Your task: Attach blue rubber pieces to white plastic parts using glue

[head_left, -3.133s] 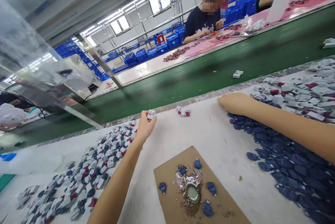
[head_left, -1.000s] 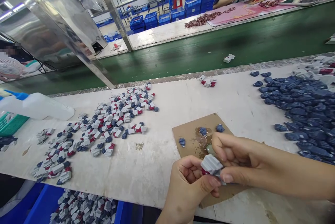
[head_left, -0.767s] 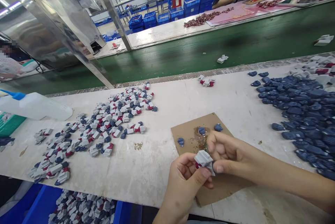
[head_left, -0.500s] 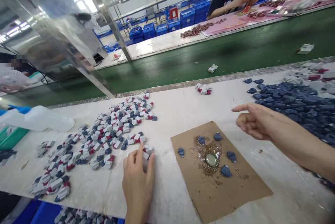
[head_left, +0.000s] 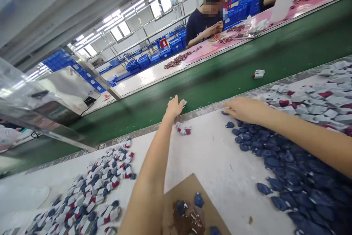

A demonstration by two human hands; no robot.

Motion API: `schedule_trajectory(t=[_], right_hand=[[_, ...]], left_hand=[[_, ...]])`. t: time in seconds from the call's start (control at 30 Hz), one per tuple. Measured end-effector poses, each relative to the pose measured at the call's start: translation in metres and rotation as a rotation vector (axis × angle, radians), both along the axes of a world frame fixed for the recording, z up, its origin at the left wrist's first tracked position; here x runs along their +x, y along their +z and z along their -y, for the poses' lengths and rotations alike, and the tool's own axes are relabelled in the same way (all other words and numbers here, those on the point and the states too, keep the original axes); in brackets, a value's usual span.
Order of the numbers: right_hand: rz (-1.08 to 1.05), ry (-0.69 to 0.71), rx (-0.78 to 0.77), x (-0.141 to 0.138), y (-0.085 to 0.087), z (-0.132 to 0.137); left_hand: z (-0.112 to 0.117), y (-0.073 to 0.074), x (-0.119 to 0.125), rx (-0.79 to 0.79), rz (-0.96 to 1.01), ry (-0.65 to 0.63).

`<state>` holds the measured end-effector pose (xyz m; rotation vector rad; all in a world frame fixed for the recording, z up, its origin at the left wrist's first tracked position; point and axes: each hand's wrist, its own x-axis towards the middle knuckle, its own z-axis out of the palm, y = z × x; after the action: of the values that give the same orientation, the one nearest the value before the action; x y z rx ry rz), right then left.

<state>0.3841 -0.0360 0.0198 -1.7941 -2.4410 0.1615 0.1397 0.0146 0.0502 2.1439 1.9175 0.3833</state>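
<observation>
My left hand (head_left: 174, 108) is stretched out over the edge of the green belt, fingers apart. Beside its thumb lies a small whitish part (head_left: 184, 103), mostly hidden. Just on the near side of that hand, a little cluster of white and red parts (head_left: 183, 129) rests on the table. My right hand (head_left: 242, 109), slightly blurred, hovers at the far end of the heap of dark blue parts (head_left: 275, 154), fingers extended and nothing visible in them. A single blue piece (head_left: 224, 113) lies under its fingertips. Blue pieces (head_left: 198, 199) also sit on the brown cardboard (head_left: 213, 209), around a wet patch.
Joined white, red and blue pieces (head_left: 93, 187) are spread at the left. White and red parts (head_left: 316, 103) are heaped at the right. Another part (head_left: 259, 74) lies on the green belt (head_left: 214, 84). Across it, a co-worker (head_left: 203, 26) sits at a pink-covered table.
My left hand has moved from the joined pieces out to the belt. My right hand has gone from beside the cardboard to the blue heap's far end. The view has shifted.
</observation>
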Motion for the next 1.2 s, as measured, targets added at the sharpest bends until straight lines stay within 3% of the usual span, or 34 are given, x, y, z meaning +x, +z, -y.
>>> schedule_trajectory(t=[0.07, 0.13, 0.2, 0.3, 0.4, 0.5, 0.6, 0.67, 0.77, 0.87, 0.97, 1.1, 1.2], right_hand=[[0.045, 0.020, -0.094, -0.002, -0.003, -0.013], [0.061, 0.022, -0.146, -0.004, -0.004, -0.014], [0.038, 0.012, -0.157, -0.006, -0.002, -0.005], [-0.069, 0.021, -0.139, -0.016, 0.007, 0.020], [-0.248, 0.094, -0.155, -0.039, 0.022, 0.060], [-0.403, 0.234, -0.282, -0.072, 0.037, 0.113], [-0.505, 0.398, -0.383, -0.106, 0.043, 0.167], [-0.543, 0.493, -0.347, -0.123, 0.038, 0.198], [-0.425, 0.518, -0.207, -0.139, 0.022, 0.228], [-0.304, 0.513, -0.143, -0.145, 0.005, 0.238], [-0.293, 0.539, -0.143, -0.148, -0.003, 0.236], [-0.372, 0.530, -0.158, -0.147, 0.003, 0.240], [-0.664, 0.403, -0.191, -0.145, 0.016, 0.259]], left_hand=[[-0.014, -0.015, 0.010, -0.028, 0.037, 0.034], [-0.010, -0.022, 0.010, -0.040, 0.096, 0.056], [0.005, -0.020, 0.002, -0.046, 0.188, 0.067], [0.043, -0.004, -0.017, -0.051, 0.402, 0.087], [0.103, 0.011, -0.043, -0.074, 0.676, 0.141], [0.188, 0.014, -0.074, -0.095, 0.922, 0.245], [0.281, 0.004, -0.098, -0.067, 1.107, 0.401], [0.333, -0.007, -0.107, -0.050, 1.202, 0.491], [0.382, -0.024, -0.108, -0.060, 1.431, 0.687], [0.398, -0.033, -0.100, -0.121, 1.655, 0.775], [0.400, -0.034, -0.090, -0.183, 1.735, 0.695], [0.401, -0.033, -0.082, -0.268, 1.807, 0.678], [0.404, -0.027, -0.075, -0.283, 1.838, 0.658]])
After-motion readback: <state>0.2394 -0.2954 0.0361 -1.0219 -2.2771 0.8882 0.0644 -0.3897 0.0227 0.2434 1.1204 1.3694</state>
